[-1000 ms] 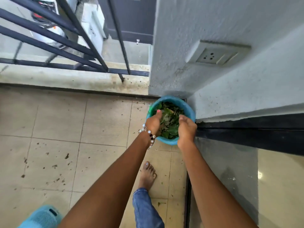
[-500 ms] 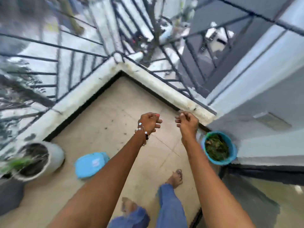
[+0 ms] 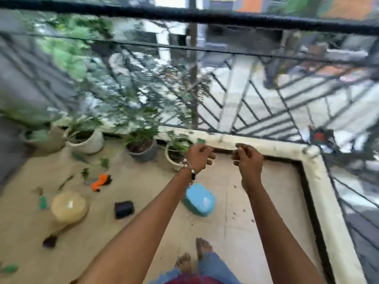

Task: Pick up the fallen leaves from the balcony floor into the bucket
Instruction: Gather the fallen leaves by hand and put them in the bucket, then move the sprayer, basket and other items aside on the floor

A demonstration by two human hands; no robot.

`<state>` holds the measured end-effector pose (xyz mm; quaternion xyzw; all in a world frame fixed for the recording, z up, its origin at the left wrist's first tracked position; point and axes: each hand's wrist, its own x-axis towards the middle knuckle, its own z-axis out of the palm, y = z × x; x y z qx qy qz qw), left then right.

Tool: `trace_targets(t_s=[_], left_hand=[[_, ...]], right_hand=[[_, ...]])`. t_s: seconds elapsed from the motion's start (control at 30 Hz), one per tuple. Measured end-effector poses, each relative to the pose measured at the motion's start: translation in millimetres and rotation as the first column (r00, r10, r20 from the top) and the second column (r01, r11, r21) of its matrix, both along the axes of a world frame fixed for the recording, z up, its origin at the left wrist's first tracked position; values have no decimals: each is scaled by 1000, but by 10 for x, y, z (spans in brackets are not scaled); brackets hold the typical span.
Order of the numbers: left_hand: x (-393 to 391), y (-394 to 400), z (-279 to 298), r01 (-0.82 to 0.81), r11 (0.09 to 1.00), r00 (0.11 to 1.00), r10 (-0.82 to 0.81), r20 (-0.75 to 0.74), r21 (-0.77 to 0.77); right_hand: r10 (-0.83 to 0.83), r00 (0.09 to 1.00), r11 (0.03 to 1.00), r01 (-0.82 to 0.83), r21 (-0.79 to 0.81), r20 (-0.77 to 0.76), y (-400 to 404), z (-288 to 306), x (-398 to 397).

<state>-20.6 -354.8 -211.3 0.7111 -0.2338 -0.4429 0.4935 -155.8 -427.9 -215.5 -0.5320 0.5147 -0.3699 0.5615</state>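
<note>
Tiled beige balcony floor (image 3: 235, 193) flecked with leaf scraps (image 3: 239, 212), pale kerb and black railing (image 3: 256, 23) far, potted plants (image 3: 141, 148) far left, left hand (image 3: 200, 157) and right hand (image 3: 249, 162) raised, fingers loosely curled, empty, bucket unseen.

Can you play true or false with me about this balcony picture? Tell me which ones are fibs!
1. Both hands, left and right, are raised in front of the person. True.
2. The bucket sits between the hands. False: no bucket is in view.
3. A blue object lies on the floor. True.
4. The left wrist is bare. False: it wears a beaded bracelet.
5. Potted plants stand by the railing. True.
</note>
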Motion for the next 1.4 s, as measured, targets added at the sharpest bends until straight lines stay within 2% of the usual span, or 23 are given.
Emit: trace_targets(t_s=[0.13,0.23,0.43,0.57,0.67,0.8,0.83,0.9,1.23,1.4], left_hand=[[693,580,134,-279,959,958,281,54,-50],[1033,1101,245,-481,875,875,483,31,-55],[1359,2054,252,-813,574,571,819,61,-97],[1476,2662,115,-922,383,376,921,102,-58],[1609,3139,9,-977,208,204,976,77,-51],[1872,3680,-143,-999,41,41,998,54,1],[1997,3847,-212,-1000,16,17,999,47,15],[2183,4091,-346,-997,2,7,997,72,72],[3289,5407,-920,-968,-69,-59,997,48,242],[3960,6116,-1647,-924,-108,-105,994,29,366]], right_hand=[[287,957,957,-288,-23,-24,139,83,912],[472,880,879,-475,-53,-56,353,84,1503],[768,641,636,-763,-119,-5,1005,135,2456],[872,490,488,-870,-65,-10,1441,102,2862],[947,317,317,-948,-5,-48,1833,-34,3288],[988,85,101,-986,134,-125,2357,-165,3766],[991,22,45,-986,164,-134,2522,-228,3928],[983,-45,-9,-980,199,-180,2761,-340,4149],[944,-167,-70,-944,321,-284,3933,-766,5444],[895,-229,-108,-945,310,-383,4649,-1355,6492]])
